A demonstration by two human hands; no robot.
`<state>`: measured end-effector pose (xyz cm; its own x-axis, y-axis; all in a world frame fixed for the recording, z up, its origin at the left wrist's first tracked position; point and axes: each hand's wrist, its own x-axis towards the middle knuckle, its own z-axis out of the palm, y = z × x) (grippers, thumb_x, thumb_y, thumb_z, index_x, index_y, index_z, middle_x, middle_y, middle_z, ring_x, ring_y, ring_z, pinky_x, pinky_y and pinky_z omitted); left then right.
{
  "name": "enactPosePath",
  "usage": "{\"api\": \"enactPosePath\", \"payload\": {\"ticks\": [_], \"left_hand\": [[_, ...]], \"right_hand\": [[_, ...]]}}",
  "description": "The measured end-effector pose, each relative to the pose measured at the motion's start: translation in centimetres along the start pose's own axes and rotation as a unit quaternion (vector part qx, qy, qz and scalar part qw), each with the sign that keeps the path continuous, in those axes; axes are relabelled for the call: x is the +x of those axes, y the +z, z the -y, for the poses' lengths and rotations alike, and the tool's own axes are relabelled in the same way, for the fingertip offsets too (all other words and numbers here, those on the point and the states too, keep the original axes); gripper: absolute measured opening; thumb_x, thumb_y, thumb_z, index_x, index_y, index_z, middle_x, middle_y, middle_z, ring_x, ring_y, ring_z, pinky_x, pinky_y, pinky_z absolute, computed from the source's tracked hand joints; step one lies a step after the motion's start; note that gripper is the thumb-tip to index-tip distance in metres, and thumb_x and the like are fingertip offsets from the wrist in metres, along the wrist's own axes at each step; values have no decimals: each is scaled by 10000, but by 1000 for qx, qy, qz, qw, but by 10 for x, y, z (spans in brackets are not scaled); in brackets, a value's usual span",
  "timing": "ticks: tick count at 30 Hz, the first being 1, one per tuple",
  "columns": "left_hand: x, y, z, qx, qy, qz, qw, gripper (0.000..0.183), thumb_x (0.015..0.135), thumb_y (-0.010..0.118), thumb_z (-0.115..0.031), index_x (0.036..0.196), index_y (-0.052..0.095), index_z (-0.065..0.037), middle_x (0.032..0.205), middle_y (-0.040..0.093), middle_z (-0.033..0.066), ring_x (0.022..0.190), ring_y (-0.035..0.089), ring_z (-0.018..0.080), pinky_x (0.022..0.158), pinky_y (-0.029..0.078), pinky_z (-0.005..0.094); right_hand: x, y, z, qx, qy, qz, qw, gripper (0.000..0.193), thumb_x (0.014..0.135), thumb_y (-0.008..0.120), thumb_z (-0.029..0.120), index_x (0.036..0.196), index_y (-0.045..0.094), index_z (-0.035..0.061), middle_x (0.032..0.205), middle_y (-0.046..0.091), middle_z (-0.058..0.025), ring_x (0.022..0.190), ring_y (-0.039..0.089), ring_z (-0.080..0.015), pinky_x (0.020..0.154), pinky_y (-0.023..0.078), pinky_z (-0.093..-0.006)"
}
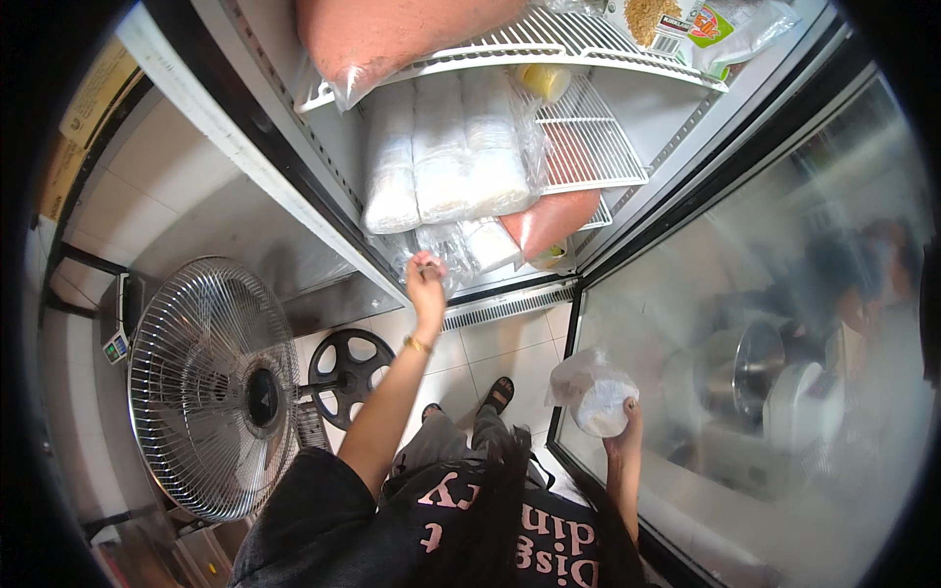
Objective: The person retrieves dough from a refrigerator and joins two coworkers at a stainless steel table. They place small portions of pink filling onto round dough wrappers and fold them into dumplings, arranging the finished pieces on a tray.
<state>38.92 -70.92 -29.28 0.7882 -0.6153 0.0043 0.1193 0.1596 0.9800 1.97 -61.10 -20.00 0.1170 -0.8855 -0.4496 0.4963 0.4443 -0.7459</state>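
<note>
One crinkled, translucent plastic bag (600, 406), rounded by its white contents, sits in the right hand (629, 423), fingers clamped on it, before one misted glass door (686, 402). The left hand (426, 281) has bent fingers drawn together at crumpled clear film (457, 257); whether they grip it, I cannot tell. Leftward stands one pedestal fan (211, 387) with a round wire cage. Beyond, inside the refrigerator (510, 306), three columns of white film-wrapped packs (446, 171) stand side by side; one smooth salmon-pink bag (555, 221) lies low beside them, another on the upper wire shelf (588, 41).

a white wire upper shelf (580, 37) bears a bulging pinkish bag (397, 39) at left and plastic packets (708, 27) at right.
</note>
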Motion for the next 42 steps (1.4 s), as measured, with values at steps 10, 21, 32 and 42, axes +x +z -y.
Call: {"api": "enactPosePath", "payload": {"ticks": [10, 21, 32, 42], "left_hand": [[156, -20, 132, 537, 29, 206, 818, 446, 788, 637, -166, 1166, 527, 45, 1086, 593, 236, 1030, 559, 346, 940, 429, 369], [127, -44, 137, 566, 189, 152, 788, 462, 846, 590, -327, 1129, 536, 34, 1075, 609, 225, 1024, 573, 344, 881, 462, 360], [48, -15, -10, 604, 122, 68, 785, 539, 715, 659, -101, 1188, 422, -1, 1065, 530, 212, 993, 542, 378, 805, 482, 451], [24, -24, -80, 604, 248, 91, 752, 774, 581, 774, -124, 1244, 386, -30, 1158, 457, 143, 1072, 492, 349, 801, 529, 387]], "right_hand": [[1, -29, -2, -9, 42, -70, 997, 666, 738, 678, 285, 1268, 405, -10, 1203, 511, -144, 1128, 518, -298, 958, 437, -435], [17, -38, -2, -46, 65, -109, 991, 640, 748, 657, 251, 1280, 378, 30, 1230, 479, -151, 1154, 492, -316, 958, 432, -465], [19, -6, 3, -82, 72, 10, 994, 720, 721, 700, 355, 1234, 435, -76, 1138, 558, -166, 1058, 566, -277, 924, 457, -380], [-36, 14, -25, -168, 56, 76, 981, 680, 722, 692, 298, 1236, 449, -75, 1135, 568, -165, 1031, 567, -244, 908, 443, -360]]}}
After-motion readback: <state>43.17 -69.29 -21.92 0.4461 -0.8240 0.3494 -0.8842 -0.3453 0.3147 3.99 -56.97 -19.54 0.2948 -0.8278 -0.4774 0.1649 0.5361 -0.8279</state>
